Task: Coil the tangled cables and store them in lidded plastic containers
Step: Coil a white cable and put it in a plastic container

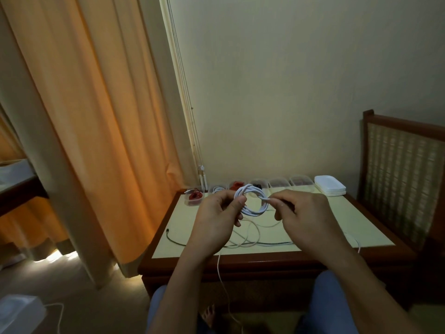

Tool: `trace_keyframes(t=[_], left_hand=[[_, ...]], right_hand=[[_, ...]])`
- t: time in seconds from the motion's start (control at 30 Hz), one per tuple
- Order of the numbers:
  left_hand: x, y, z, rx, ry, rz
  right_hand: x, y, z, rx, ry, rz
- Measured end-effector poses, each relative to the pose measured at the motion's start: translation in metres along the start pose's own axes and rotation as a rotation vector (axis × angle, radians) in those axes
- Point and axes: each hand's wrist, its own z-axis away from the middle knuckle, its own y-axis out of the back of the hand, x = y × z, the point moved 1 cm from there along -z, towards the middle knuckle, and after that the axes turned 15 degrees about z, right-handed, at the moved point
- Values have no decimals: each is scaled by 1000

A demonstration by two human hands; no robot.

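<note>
Btw. left hand (pixel 214 218) & right hand (pixel 310 218), white cable (pixel 253 203): smooth plastic sheath, slight sheen. Under both, table (pixel 368 218): matt pale top, glossy dark wood rim. On it below the hands, dark cable (pixel 274 243): matt. Just beyond, containers (pixel 279 183): clear plastic. Beyond right hand, lids (pixel 330 188): white plastic, smooth, semi-gloss. Left of left hand, curtain (pixel 96 116): orange cloth, matt. Far right, chair (pixel 404 160): woven cane panel, polished wood frame.

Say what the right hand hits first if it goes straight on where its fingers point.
Likely the coiled white cable held in the left hand: the right hand, pinching that cable's free end, points at the loop's rim. Depth unclear.
</note>
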Motion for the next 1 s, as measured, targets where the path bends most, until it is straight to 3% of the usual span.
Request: trace_keyframes(t=[0.27, 0.73, 0.87, 1.0], left_hand=[[-2, 4, -15, 117, -2, -90], [-2, -7, -7, -139, 112, 213], [-2, -3, -10, -146, 128, 259], [-13, -3, -16, -101, 123, 255]], right_hand=[[5, 4, 0, 65, -84, -195], [30, -7, 0, -45, -210, -451], [32, -7, -3, 21, -205, -467], [35, -19, -8, -24, -226, -542]])
